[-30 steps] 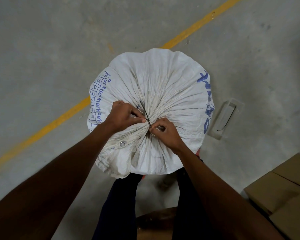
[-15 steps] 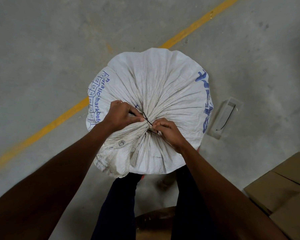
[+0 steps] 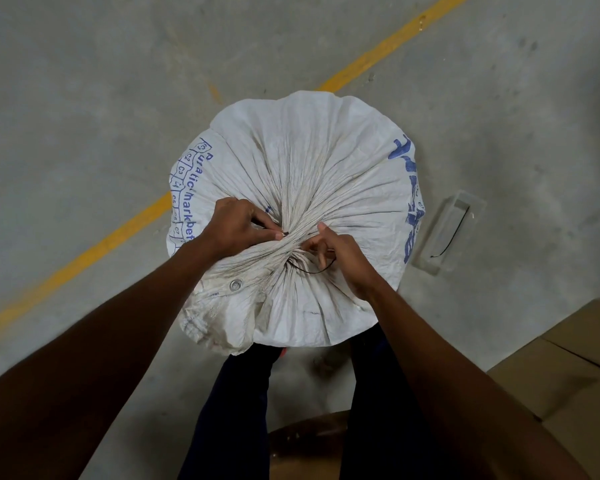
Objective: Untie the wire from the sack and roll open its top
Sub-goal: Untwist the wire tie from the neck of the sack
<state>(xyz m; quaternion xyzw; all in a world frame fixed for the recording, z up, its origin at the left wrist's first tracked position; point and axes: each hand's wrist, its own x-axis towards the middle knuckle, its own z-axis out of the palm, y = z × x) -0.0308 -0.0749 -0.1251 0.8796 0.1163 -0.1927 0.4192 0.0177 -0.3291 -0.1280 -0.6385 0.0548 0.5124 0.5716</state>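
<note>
wire's coming loose: thin black wire (image 3: 310, 270) now sags from the white woven sack (image 3: 302, 174) neck, right hand (image 3: 340, 252) pinching it, left hand (image 3: 238, 225) pinching the other end. nearly untied.

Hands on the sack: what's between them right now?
In the head view, the sack's gathered, twisted neck lies between left hand and right hand. The dark wire loops beside the right fingers.
</note>
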